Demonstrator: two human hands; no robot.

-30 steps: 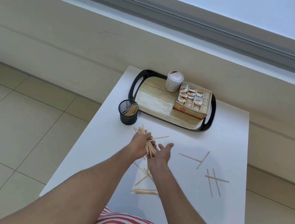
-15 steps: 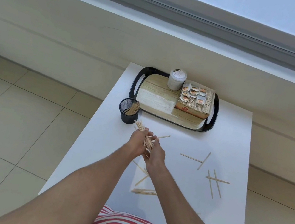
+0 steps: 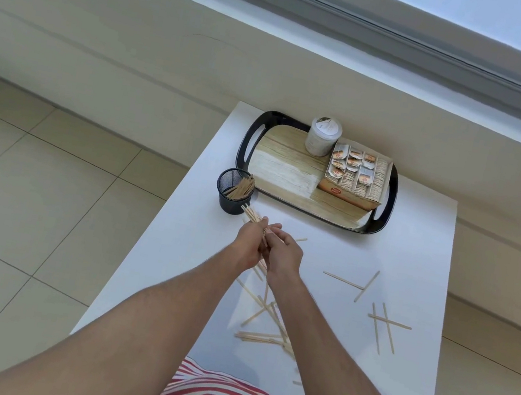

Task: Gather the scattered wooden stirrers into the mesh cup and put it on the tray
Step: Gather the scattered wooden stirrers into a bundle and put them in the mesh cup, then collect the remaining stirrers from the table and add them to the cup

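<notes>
A bundle of wooden stirrers [image 3: 252, 214] sticks out past my fingers, held between my left hand [image 3: 248, 243] and my right hand [image 3: 284, 253], both closed around it. Its tips point at the black mesh cup [image 3: 233, 196], which stands just beyond on the white table [image 3: 417, 246] and holds several stirrers. Loose stirrers [image 3: 383, 320] lie scattered at the right, and more loose stirrers [image 3: 258, 332] lie near me under my forearms. The black tray [image 3: 249, 136] with a wood-look floor sits at the table's far end.
On the tray stand a white lidded jar [image 3: 323, 136] and an open cardboard box of sachets [image 3: 355, 175]. The table's left edge drops to a tiled floor [image 3: 41, 211]. A beige wall runs behind the table.
My right hand has closed onto the bundle that my left hand held. Both hands have moved with it toward the mesh cup.
</notes>
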